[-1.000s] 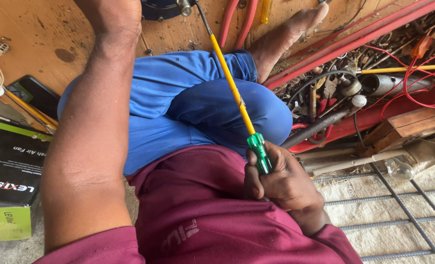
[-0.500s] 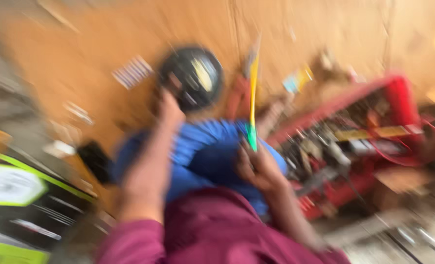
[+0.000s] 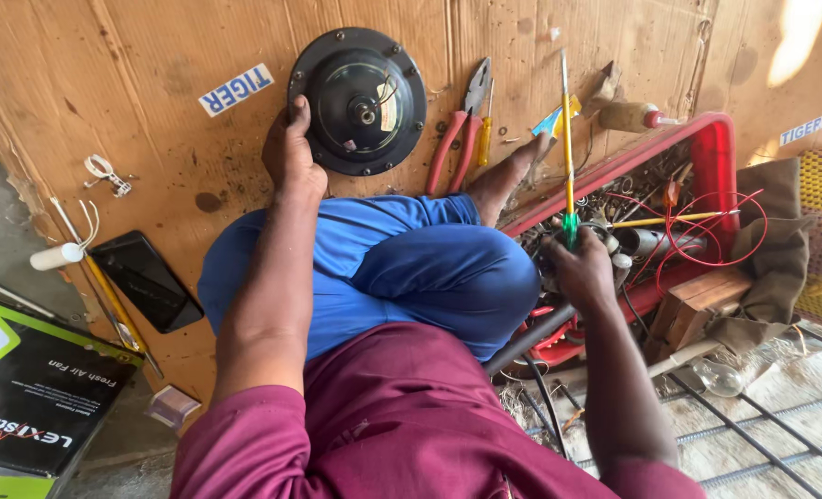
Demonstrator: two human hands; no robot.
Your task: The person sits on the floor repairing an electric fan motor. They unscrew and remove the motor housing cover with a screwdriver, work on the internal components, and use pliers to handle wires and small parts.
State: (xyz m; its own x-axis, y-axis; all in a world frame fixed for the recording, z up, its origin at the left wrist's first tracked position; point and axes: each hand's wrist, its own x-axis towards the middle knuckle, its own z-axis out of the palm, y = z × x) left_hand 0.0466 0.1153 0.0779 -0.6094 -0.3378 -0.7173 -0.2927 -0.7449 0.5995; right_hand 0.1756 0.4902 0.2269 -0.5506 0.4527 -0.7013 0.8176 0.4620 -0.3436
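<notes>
Head view, left hand: the left hand (image 3: 291, 152) lies spread against the left rim of the round black motor (image 3: 357, 100), fingers loosely open, bracing it rather than clasping it.
Head view, right hand: the right hand (image 3: 582, 270) is closed round the green handle of the screwdriver (image 3: 567, 148), its yellow shaft pointing up and away, tip in the air well right of the motor.
Motor, where: flat on the cardboard sheet (image 3: 152, 55), just beyond the blue-trousered knee (image 3: 448, 277), shaft stub facing up.
Motor, handling: looks like a heavy, stiff metal casting with a smooth domed face; I judge the bolted rim the safest hold, away from the thin wires near the centre.
Screwdriver, handling: light, rigid, long; the handle gives a sure grip.
Edges: red-handled pliers (image 3: 457, 134) lie just right of the motor; a bare foot (image 3: 508, 176) and the red tray (image 3: 707, 176) of wires and parts crowd the right.
Open room: bare cardboard left of the motor, up to the black phone (image 3: 143, 277).
</notes>
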